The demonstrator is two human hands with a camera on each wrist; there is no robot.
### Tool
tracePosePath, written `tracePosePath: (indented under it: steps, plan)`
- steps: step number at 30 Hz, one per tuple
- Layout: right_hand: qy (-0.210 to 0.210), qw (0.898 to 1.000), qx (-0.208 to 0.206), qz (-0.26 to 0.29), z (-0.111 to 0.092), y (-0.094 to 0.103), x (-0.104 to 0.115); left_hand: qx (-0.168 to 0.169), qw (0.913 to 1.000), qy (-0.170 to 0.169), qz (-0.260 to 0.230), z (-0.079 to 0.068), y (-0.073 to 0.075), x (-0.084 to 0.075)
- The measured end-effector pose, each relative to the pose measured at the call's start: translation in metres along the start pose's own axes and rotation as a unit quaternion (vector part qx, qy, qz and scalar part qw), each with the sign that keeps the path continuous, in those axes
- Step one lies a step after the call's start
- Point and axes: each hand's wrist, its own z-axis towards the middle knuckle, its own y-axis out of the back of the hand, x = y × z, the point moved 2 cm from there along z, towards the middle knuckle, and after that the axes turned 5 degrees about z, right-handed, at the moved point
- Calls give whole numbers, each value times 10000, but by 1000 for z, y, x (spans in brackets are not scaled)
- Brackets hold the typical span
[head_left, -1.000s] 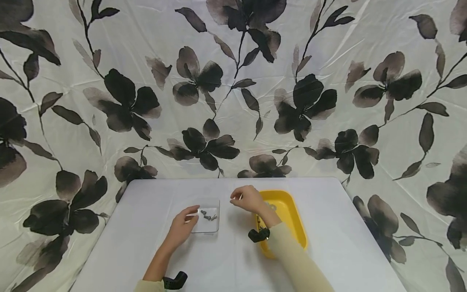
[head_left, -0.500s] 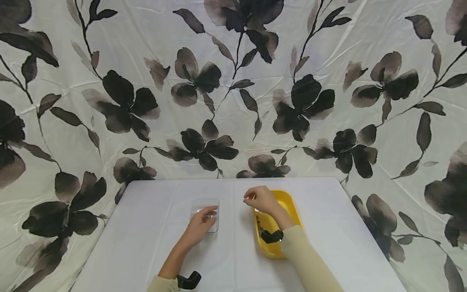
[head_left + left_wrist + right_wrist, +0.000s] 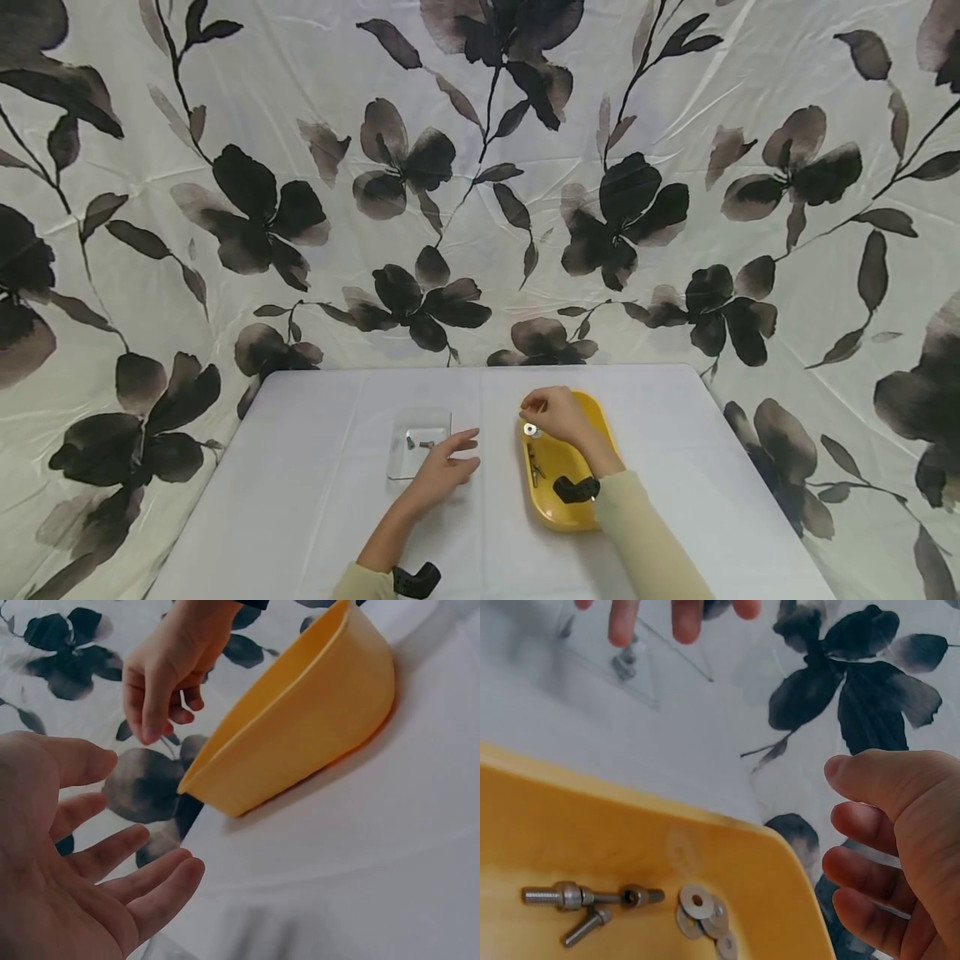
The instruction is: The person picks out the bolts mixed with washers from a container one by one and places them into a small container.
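The right hand (image 3: 558, 414) grasps nothing that shows: its fingers are loosely bent, the thumb stands apart from them, and the right wrist view shows bare space between. It hovers over the far end of the yellow tray (image 3: 570, 517), fingertips near the left side of the rim and clear of it. The left hand (image 3: 442, 475) is released too, its fingers spread and its palm bare in its own wrist view. In the head view it covers the near right corner of the clear box (image 3: 400, 468), fingertips reaching past the box's right side towards the tray; whether it touches the box, I cannot tell.

Inside the tray, below the right hand, several flat washers (image 3: 697, 901) lie overlapping at the far left end. Just beside them, along the left wall, bolts (image 3: 540, 895) with threaded ends lie nearly in a row, and a smaller bolt (image 3: 585, 927) lies aslant against them. Two groups of small grey metal parts (image 3: 427, 444) lie on the floor of the box, apart from each other; in the right wrist view they are blurred.

Box and tray both rest on the white table (image 3: 300, 500), the box to the left, with a gap between them. A black camera (image 3: 576, 489) sits at the right wrist and another at the left, next to pale yellow sleeves (image 3: 652, 533). Behind the table hangs a white cloth (image 3: 525, 192) printed with dark flowers and leaves.
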Motion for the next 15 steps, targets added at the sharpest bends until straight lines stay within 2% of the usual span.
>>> tracePosePath:
  steps: [10,15]
  plan:
    - [-529,9985,-109,16,-10,3,-14,215,9987,431,-167,8,-29,8]
    - [-551,9982,-135,215,-18,-2,-28,480,9978,346,-290,8,-48,14]
